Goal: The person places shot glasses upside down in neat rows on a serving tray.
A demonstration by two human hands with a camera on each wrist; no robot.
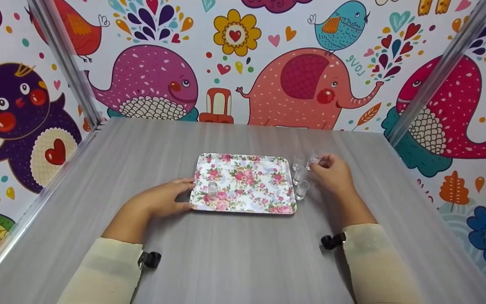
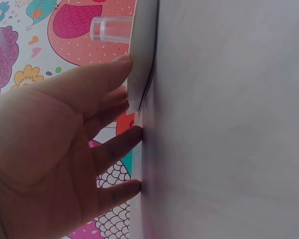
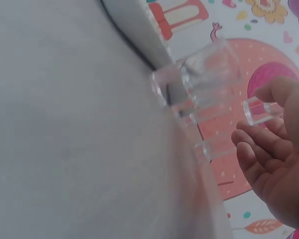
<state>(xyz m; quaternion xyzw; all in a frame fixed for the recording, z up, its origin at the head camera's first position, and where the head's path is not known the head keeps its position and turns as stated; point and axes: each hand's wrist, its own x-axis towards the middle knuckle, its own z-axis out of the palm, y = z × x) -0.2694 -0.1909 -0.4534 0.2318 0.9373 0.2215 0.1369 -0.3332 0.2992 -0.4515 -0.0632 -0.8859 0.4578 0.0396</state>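
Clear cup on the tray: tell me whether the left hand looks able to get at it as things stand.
Likely yes: the left hand is at the left edge of the tray, the clear cup stands near that side, and nothing visible blocks the way.

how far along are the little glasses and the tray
Looks done: one small glass stands on the floral tray. In hand: the right hand pinches a second glass, while the left hand touches the tray's edge. Apparently left: three glasses beside the tray's right side.
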